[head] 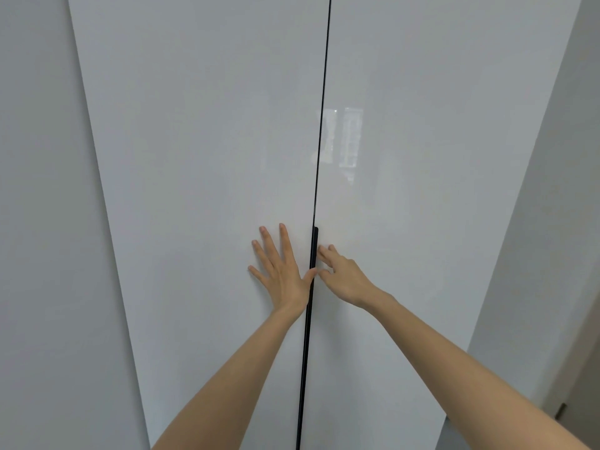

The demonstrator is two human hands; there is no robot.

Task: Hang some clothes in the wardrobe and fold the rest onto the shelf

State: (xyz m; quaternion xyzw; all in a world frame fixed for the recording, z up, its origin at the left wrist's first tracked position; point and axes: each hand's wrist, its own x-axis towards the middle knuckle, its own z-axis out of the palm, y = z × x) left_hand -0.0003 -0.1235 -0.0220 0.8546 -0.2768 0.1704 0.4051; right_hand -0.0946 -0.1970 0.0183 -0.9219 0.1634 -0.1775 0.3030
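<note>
A glossy white wardrobe fills the view, its left door and right door both closed, with a thin dark gap between them. A black handle strip runs down the inner edge of the right door. My left hand lies flat on the left door with fingers spread and straight, thumb at the gap. My right hand rests on the right door beside the handle strip, fingertips at its edge and slightly bent. No clothes are in view.
A pale grey wall flanks the wardrobe on the left. Another wall stands close on the right, with a darker doorway edge at the lower right.
</note>
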